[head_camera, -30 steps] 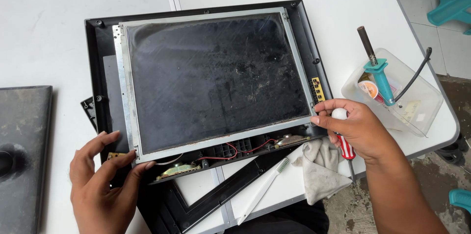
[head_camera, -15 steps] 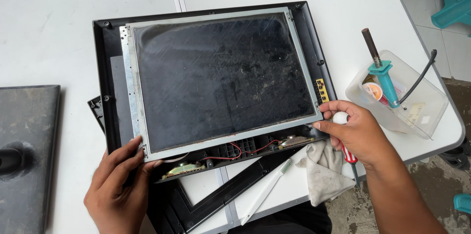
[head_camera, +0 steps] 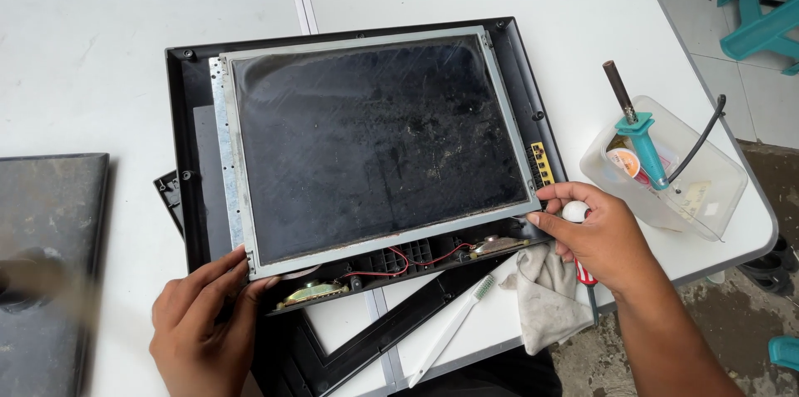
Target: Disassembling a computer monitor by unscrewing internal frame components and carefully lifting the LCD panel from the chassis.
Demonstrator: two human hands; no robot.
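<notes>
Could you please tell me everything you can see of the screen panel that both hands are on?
The panel is a flat rectangle: dark, dusty, smudged glass in a thin silver metal frame with small holes along its left edge. It lies face up, slightly askew, inside a black casing on the white table. The left hand grips its near-left corner; the right hand, also holding a screwdriver, touches its near-right corner.

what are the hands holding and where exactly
Both hands grip the display panel by its near metal edge: left hand at the near-left corner, right hand at the near-right corner, a screwdriver tucked underneath.
</notes>
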